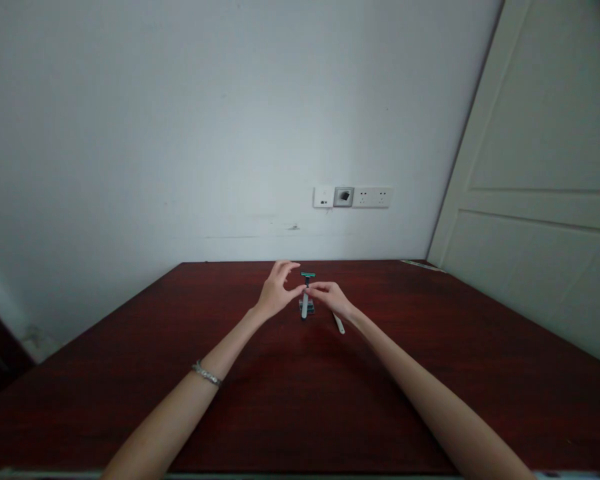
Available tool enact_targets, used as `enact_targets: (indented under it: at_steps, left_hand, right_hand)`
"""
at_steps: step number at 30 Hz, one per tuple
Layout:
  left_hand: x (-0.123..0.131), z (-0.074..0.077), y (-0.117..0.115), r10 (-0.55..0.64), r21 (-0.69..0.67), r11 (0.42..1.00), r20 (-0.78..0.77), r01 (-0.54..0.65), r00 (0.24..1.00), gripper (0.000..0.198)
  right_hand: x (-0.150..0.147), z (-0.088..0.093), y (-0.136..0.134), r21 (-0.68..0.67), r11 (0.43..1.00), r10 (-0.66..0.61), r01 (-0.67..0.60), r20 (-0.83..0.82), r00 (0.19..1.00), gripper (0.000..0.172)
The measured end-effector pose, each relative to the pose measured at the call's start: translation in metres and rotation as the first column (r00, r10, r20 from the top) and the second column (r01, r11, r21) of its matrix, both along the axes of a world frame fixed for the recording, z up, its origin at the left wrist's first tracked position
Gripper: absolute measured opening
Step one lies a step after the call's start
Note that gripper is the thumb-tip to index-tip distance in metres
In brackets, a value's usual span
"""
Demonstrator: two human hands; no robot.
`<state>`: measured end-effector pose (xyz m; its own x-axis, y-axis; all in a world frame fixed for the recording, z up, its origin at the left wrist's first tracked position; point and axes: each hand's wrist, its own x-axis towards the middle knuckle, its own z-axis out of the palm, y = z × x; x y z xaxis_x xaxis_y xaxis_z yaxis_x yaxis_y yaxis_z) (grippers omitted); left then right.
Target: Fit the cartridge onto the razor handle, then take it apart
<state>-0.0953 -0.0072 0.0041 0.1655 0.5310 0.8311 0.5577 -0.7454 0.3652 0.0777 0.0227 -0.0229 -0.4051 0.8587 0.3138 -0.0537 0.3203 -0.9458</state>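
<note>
At the centre of the frame the left hand and right hand meet over the dark red counter, each pinching the neck of a green-headed razor between fingertips. The razor stands nearly upright, head up, handle end down by a small dark piece too small to identify. A white stick lies just beside the right hand; a bracelet circles the left wrist.

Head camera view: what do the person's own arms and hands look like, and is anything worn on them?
Both arms are bare, with no sleeves in view. The left hand and right hand wear no gloves. A thin silvery bracelet circles the left wrist, and the right wrist carries nothing. Any rings are too small to tell.
</note>
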Motion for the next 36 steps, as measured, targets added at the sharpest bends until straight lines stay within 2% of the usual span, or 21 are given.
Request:
enact_targets:
  at_steps: [2, 3, 4, 6, 9, 14, 18, 23, 28, 33, 36]
  left_hand:
    - [0.001, 0.004, -0.002, -0.025, 0.034, 0.999, -0.024, 0.026, 0.999, 0.028]
    - [0.001, 0.005, -0.002, -0.030, 0.042, 0.999, 0.012, 0.030, 0.999, 0.020]
    - [0.001, 0.006, -0.002, -0.030, 0.043, 0.999, 0.079, 0.027, 0.996, 0.016]
    - [-0.001, 0.007, 0.002, -0.016, 0.016, 1.000, 0.261, 0.013, 0.965, 0.021]
    - [-0.009, 0.003, 0.012, 0.032, -0.088, 0.996, 0.489, 0.013, 0.872, 0.030]
    - [-0.024, -0.015, 0.030, 0.149, -0.367, 0.921, 0.644, 0.132, 0.750, 0.034]
    - [-0.026, -0.024, 0.034, 0.207, -0.490, 0.837, 0.695, 0.244, 0.688, 0.031]
    - [-0.024, -0.023, 0.030, 0.203, -0.548, 0.756, 0.716, 0.357, 0.668, 0.029]
    - [-0.023, -0.021, 0.027, 0.202, -0.552, 0.699, 0.761, 0.454, 0.616, 0.030]
    - [-0.024, -0.021, 0.027, 0.205, -0.526, 0.618, 0.825, 0.585, 0.526, 0.033]
    - [-0.024, -0.021, 0.028, 0.235, -0.510, 0.590, 0.850, 0.626, 0.471, 0.032]
  right_hand:
    - [0.000, -0.001, 0.001, 0.020, 0.999, 0.024, -0.025, 0.030, 0.999, 0.029]
    - [0.000, -0.002, 0.001, 0.026, 0.999, 0.027, -0.029, 0.044, 0.999, 0.029]
    - [0.000, -0.003, 0.002, 0.027, 0.999, 0.028, -0.029, 0.056, 0.998, 0.029]
    - [-0.001, -0.004, 0.003, 0.022, 0.999, 0.022, -0.024, 0.075, 0.997, 0.030]
    - [0.000, -0.005, 0.004, 0.018, 1.000, 0.014, -0.016, 0.084, 0.996, 0.031]
    - [-0.001, -0.006, 0.004, -0.003, 1.000, -0.011, 0.011, 0.054, 0.998, 0.029]
    - [-0.004, -0.008, 0.004, -0.079, 0.997, -0.017, 0.013, -0.050, 0.999, 0.029]
    - [-0.006, -0.006, -0.003, -0.224, 0.967, 0.061, -0.120, -0.255, 0.965, 0.035]
    - [-0.007, -0.004, -0.007, -0.237, 0.964, 0.049, -0.116, -0.272, 0.961, 0.035]
    - [-0.009, -0.002, -0.006, -0.255, 0.965, -0.012, -0.062, -0.280, 0.960, 0.032]
    - [-0.010, 0.001, -0.008, -0.224, 0.974, -0.019, -0.044, -0.270, 0.963, 0.030]
